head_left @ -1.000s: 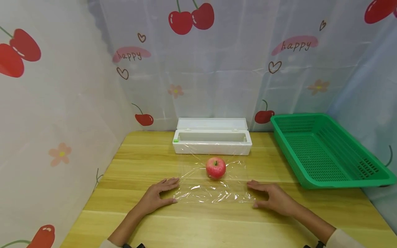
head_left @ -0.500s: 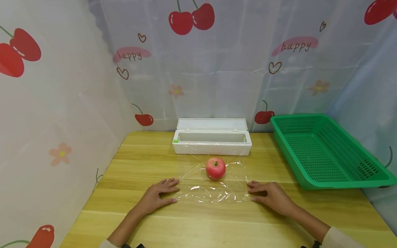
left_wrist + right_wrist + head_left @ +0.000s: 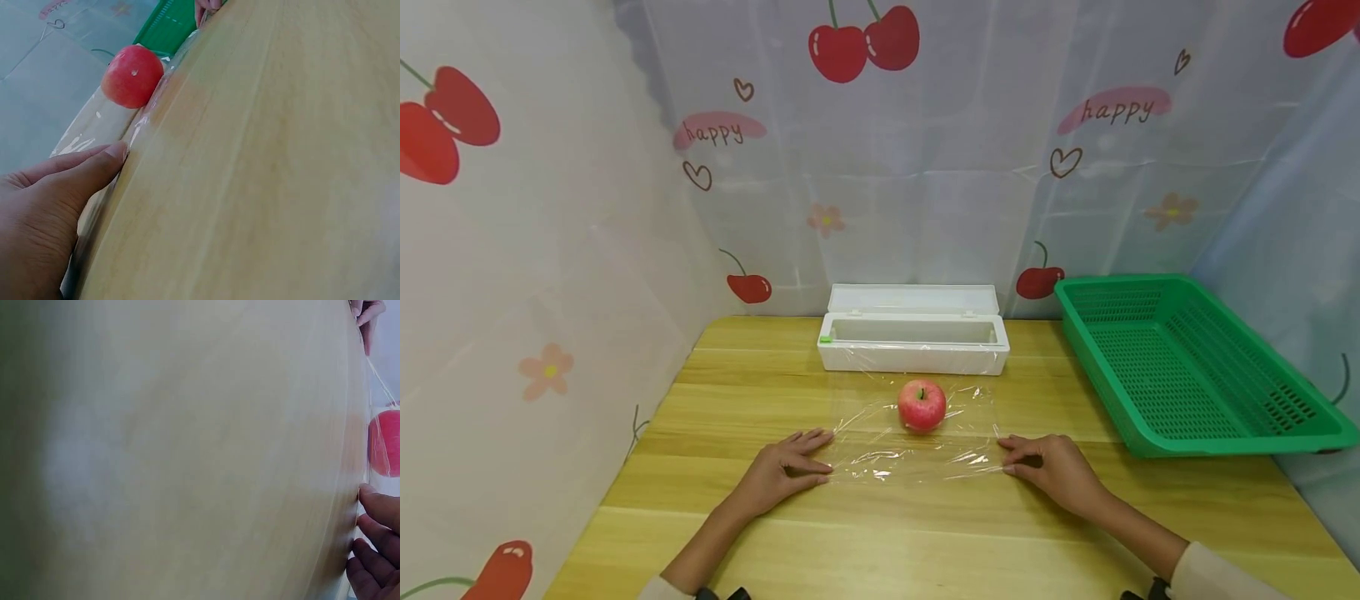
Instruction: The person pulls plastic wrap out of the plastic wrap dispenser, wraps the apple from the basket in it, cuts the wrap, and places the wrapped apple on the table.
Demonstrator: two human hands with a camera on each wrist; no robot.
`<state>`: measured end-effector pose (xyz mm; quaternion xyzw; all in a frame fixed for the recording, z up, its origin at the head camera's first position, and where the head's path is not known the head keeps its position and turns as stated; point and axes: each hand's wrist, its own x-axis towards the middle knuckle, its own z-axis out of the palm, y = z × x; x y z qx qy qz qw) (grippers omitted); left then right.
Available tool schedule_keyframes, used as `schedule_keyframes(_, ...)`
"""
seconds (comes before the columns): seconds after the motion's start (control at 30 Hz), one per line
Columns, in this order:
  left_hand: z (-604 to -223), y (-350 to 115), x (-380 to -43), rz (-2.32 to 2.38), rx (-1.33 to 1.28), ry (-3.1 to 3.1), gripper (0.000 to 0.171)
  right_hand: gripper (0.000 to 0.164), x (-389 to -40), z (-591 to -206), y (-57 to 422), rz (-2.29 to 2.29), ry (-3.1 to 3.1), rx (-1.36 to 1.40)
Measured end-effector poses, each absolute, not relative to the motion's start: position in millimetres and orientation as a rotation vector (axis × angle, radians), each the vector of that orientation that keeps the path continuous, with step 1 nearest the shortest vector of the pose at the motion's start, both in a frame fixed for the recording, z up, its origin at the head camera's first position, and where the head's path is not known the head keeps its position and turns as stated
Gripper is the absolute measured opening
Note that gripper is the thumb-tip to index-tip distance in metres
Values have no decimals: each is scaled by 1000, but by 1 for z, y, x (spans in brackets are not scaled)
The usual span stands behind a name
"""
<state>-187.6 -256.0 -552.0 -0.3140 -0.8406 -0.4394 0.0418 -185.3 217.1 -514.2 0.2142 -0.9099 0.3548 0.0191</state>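
Fingers of the left hand [image 3: 778,473] and right hand [image 3: 1063,473] pinch the clear film [image 3: 880,458]; the apple [image 3: 922,407] rests on it, at the left hand's two o'clock, where a lopsided pull could roll it off

Plastic film [image 3: 891,461]: 1 clear sheet, roughly square, spread over the bench [image 3: 880,542]; creased, with bright glints strongest toward the near edge; far end runs up against the front of the white box [image 3: 917,360]. Apple [image 3: 922,407]: 1, whole, red with paler flecks, upright, dark stem on top; sits on the film about mid-width, nearer the box than the near edge, apart from the box. Box: long, low, set crosswise behind the apple; lid [image 3: 913,298] tipped back, trough exposed; small green piece [image 3: 825,340] at the front rim's left end
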Motion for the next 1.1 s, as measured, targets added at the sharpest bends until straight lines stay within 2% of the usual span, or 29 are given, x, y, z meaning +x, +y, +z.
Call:
schedule_keyframes(0.37, -545, -261, -187, -1367, -888, -2582, 11, 13, -190, -516, 215, 1034, -2822, 693)
schedule_keyframes(0.63, -554, -257, -189, -1328, -956, -2558, 14, 15, -189, -514, 221, 1065, -2842, 670)
schedule_keyframes(1.1, -552, -253, -188, -1296, -901, -2567, 11, 7, -191, -512, 219, 1090, -2846, 663)
